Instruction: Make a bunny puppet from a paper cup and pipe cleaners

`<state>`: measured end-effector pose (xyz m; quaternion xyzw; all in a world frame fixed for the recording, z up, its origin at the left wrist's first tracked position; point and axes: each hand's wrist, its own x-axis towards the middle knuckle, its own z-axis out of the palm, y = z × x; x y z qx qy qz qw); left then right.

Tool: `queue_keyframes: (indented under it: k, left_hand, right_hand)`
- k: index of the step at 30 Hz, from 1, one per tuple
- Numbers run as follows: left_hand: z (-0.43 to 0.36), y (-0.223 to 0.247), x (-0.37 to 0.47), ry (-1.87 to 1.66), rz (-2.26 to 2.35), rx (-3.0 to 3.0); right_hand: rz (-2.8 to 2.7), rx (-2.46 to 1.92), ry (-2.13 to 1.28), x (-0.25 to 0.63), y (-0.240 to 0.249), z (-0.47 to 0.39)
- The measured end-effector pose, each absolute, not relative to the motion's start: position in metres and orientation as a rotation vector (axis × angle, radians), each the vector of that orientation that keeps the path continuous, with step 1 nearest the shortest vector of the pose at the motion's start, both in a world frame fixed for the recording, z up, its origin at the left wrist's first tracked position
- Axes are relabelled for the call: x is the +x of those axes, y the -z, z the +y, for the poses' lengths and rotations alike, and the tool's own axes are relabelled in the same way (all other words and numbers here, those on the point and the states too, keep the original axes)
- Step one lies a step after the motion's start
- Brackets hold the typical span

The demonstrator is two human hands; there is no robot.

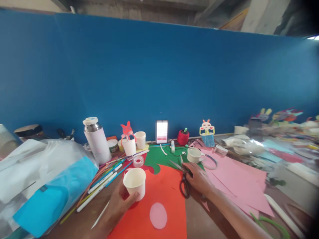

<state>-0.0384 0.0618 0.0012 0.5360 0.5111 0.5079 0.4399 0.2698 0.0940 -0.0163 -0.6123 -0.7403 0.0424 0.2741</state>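
My left hand (126, 202) is wrapped round a white paper cup (136, 182), its open mouth facing up, above the left side of an orange-red paper sheet (171, 186). On that sheet lies a pink paper oval (158, 215). My right hand (195, 174) is closed over black-handled scissors (184, 186), their blades apart and pointing up and left. Just beyond the right hand stands a small whitish cup (194, 154). A tape roll (138, 161) lies behind the cup in my left hand.
Markers (99, 186), a thermos (98, 142) and a plastic bag with blue paper (54, 196) are at left. Behind stand a cup with a red paper fox (129, 147) and a blue cup with a paper figure (207, 139). Pink sheets (244, 179) lie at right, green paper (159, 157) at the centre.
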Motion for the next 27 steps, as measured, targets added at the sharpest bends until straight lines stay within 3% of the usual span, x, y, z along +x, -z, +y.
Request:
queue_keyframes:
  k: [18,23,27]
  left_hand:
    - [0.066,-0.003,-0.040,-1.243,1.304,1.369]
    - [0.062,-0.008,-0.050,-1.226,1.353,1.755]
    - [0.055,-0.003,-0.053,-1.111,1.323,2.237]
  right_hand:
    - [-1.984,-1.697,0.011,0.271,0.017,0.096]
    - [-1.971,-1.471,0.063,0.257,0.007,0.085]
    - [-1.951,-1.243,-0.157,0.225,-0.001,0.062]
